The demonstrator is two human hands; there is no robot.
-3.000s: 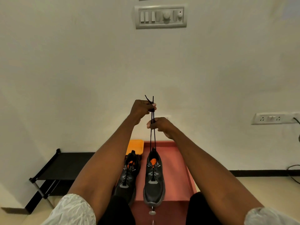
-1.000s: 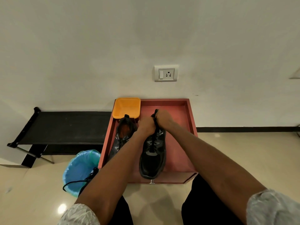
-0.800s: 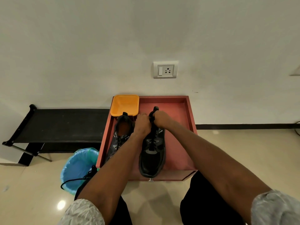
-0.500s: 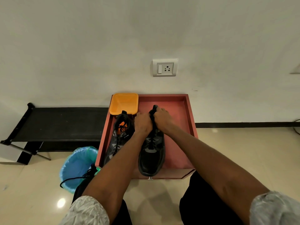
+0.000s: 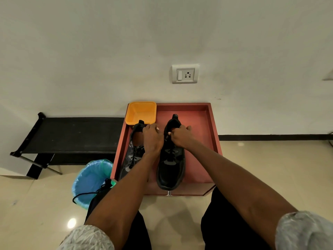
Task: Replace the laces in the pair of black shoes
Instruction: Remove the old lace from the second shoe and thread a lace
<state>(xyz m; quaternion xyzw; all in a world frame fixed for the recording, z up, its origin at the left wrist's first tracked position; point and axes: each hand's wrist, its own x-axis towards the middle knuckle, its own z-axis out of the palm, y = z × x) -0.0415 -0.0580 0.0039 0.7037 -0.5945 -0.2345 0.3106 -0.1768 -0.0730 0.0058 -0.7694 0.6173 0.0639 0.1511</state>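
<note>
Two black shoes stand side by side in a red wooden tray (image 5: 213, 123), toes toward me. Over the collar of the right shoe (image 5: 171, 168), my right hand (image 5: 181, 137) has its fingers curled, pinching the black lace at the top eyelets. My left hand (image 5: 152, 139) hovers between the two shoes, fingers curled round the lace's other end, partly covering the left shoe (image 5: 132, 156). The lace between my hands is mostly hidden. A loose black lace (image 5: 90, 193) lies across my left knee.
An orange plastic tub (image 5: 141, 112) sits in the tray's far left corner. A bin with a blue liner (image 5: 90, 177) stands on the floor left of the tray, and a low black bench (image 5: 72, 136) beyond it. A wall socket (image 5: 185, 73) is above.
Three seconds ago both hands held the lace ends high above the right shoe. They came down to its collar, and my left hand has now drawn away to the left.
</note>
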